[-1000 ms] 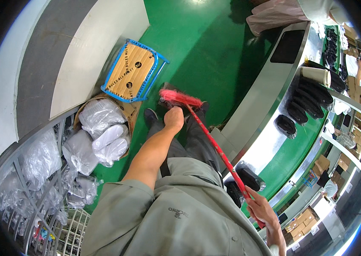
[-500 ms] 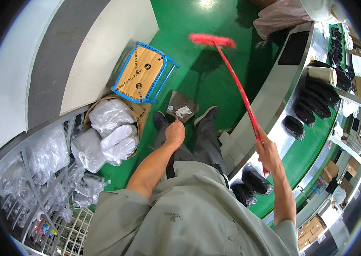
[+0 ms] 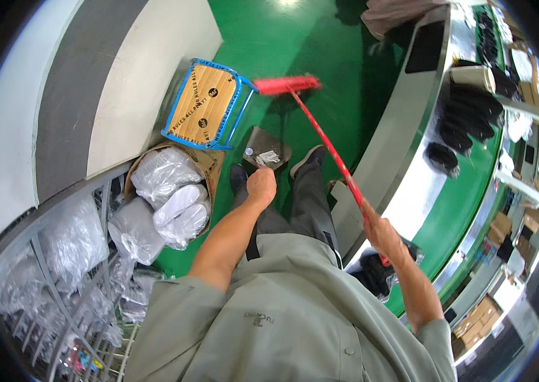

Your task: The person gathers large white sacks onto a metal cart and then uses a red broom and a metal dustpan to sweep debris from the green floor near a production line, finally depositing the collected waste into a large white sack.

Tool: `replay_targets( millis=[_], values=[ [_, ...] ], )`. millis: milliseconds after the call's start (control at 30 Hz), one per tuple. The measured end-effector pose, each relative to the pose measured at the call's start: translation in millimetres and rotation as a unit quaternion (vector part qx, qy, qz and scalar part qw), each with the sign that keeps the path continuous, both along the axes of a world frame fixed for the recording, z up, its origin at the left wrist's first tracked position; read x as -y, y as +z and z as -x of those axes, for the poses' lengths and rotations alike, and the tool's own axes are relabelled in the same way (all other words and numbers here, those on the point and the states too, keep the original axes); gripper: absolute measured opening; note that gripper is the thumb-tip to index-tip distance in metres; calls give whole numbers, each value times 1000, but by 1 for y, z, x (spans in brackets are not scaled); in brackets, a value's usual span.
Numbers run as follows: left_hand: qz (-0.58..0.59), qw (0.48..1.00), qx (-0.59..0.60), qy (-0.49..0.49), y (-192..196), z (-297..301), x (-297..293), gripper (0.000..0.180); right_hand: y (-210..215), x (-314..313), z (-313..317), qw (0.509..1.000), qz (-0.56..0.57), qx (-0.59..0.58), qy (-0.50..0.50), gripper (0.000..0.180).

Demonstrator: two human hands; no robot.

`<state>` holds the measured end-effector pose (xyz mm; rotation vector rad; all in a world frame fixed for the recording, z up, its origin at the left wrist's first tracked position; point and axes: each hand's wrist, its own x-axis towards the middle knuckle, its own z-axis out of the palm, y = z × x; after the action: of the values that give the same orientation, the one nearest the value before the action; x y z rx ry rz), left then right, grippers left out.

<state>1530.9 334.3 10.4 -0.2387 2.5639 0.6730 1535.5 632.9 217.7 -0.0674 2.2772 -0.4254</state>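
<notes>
My feed comes through bright. White glare sits at the top of the green floor [image 3: 244,35], and a broad soft shadow darkens its right side. The metal worktop [image 3: 417,198] gleams, plastic bags [image 3: 162,170] glint, the red broom head [image 3: 287,85] blurs, and straight edges bow toward a black rim.

The broom [image 3: 287,85] is red, the dustpan [image 3: 262,140] greyish.

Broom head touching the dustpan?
Apart. The head view shows a strip of green floor between the red broom head and the grey dustpan.
</notes>
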Motion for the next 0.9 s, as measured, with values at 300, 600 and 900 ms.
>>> replay_targets(
  millis=[300,600,900],
  values=[
    [-4,991,9,-131,-5,24,17,18,113,54,-135,872,82,187,-444,47],
    [4,973,-36,-228,55,118,8,19,65,82,-160,782,185,73,-591,50],
    [-29,973,-100,-206,127,236,23,27,-47,34,-39,822,178,-43,-539,48]
  ],
)
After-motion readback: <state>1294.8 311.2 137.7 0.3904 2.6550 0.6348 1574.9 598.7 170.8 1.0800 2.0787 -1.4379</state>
